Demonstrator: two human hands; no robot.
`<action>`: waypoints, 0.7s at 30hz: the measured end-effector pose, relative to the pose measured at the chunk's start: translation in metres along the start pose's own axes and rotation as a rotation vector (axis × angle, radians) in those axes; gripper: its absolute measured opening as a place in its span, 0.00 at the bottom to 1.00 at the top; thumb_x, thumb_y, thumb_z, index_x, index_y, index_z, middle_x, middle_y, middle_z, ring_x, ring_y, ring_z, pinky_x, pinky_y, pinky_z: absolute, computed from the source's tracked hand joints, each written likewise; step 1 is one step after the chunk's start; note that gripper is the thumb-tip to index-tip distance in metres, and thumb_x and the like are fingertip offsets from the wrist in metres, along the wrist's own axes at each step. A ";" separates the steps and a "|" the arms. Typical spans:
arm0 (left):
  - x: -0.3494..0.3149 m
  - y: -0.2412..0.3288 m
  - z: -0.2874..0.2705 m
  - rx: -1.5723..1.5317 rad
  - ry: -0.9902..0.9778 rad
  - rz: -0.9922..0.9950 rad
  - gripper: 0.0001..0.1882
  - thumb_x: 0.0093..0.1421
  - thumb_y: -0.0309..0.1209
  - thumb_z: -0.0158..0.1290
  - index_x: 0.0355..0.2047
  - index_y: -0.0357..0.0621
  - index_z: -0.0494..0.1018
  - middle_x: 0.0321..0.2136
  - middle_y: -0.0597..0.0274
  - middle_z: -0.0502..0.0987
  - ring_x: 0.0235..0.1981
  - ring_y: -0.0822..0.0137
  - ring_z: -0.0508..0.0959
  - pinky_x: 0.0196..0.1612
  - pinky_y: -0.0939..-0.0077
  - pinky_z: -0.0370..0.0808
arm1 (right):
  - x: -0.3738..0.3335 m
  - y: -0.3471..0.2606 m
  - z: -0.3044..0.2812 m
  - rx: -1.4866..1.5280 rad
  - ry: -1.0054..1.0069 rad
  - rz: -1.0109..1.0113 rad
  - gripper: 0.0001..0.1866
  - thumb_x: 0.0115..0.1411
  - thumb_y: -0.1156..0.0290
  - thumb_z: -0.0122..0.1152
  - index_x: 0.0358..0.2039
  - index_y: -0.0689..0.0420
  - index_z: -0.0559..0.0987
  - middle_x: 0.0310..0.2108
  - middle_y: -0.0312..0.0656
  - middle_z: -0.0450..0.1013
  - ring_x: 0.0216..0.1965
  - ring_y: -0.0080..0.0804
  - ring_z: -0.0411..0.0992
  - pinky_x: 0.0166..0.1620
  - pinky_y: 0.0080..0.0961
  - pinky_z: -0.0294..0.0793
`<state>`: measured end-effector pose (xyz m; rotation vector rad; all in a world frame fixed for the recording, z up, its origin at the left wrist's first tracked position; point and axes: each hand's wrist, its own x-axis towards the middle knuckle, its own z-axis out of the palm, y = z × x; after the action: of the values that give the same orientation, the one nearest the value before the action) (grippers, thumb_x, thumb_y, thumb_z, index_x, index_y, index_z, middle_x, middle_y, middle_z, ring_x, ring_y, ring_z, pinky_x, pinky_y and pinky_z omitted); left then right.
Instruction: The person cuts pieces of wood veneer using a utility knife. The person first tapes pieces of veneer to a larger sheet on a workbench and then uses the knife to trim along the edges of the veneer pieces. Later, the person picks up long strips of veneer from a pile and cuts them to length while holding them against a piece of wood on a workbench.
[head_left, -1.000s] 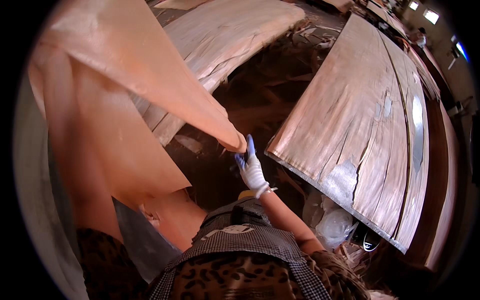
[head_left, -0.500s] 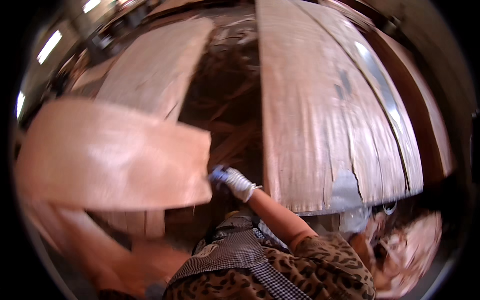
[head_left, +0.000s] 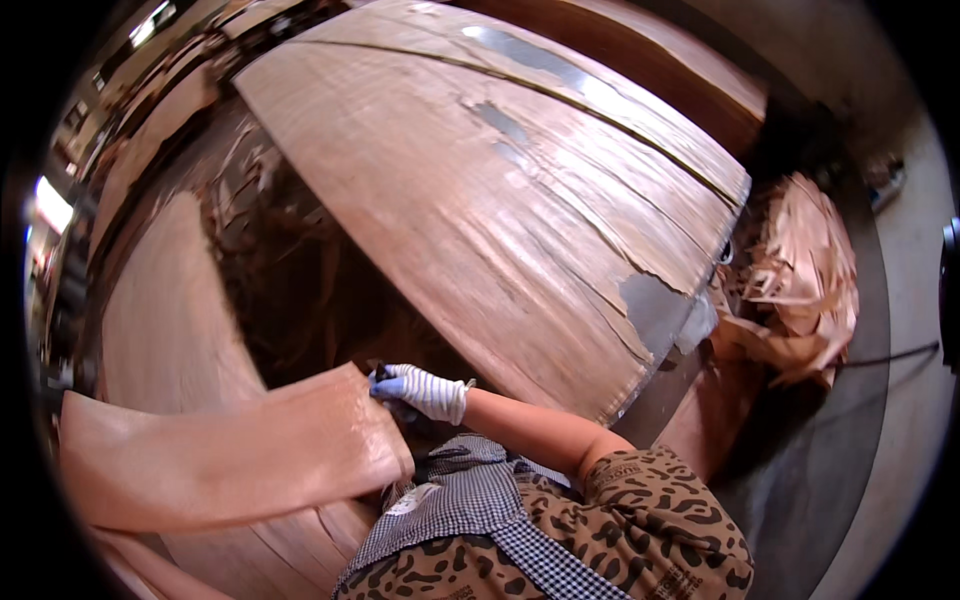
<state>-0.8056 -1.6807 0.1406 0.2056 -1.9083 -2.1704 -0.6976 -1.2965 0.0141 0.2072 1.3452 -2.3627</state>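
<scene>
At the lower left of the head view, a thin, pale sheet of wood veneer (head_left: 230, 460) curls across the picture, its upper right corner pinched by the right hand (head_left: 420, 392), which wears a white striped glove with blue tips. The fingers (head_left: 388, 385) are clamped together on that corner of the sheet, just above a checked apron (head_left: 470, 510) worn over a leopard-print top (head_left: 640, 520). The bare forearm runs from the glove down to the right, toward the short sleeve. The left hand cannot be seen; whether it lies behind the curled sheet I cannot tell. Beyond the glove, a large stack of veneer sheets (head_left: 500, 190) fills the middle of the view, its top sheet cracked along the grain and broken away at the near right corner, where a grey patch shows. A second stack of veneer (head_left: 150, 320) stands at the left, and between the two stacks lies a dark gap littered with wood scraps (head_left: 300, 280). At the right, beside the large stack, a heap of torn veneer pieces (head_left: 800, 280) rests on the grey floor (head_left: 900, 400).
</scene>
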 end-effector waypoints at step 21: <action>0.174 -0.147 0.470 -0.547 -0.975 -0.460 0.18 0.58 0.44 0.44 0.46 0.53 0.65 0.41 0.70 0.71 0.39 0.75 0.72 0.38 0.79 0.70 | -0.301 -0.003 -0.233 -0.039 2.002 -0.470 0.06 0.53 0.72 0.58 0.31 0.52 0.71 0.25 0.29 0.67 0.22 0.18 0.64 0.20 0.14 0.64</action>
<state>-1.1100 -1.2623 0.0683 -0.7059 -1.5829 -3.4264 -0.4439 -1.0140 -0.0079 2.9913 2.0752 -1.8850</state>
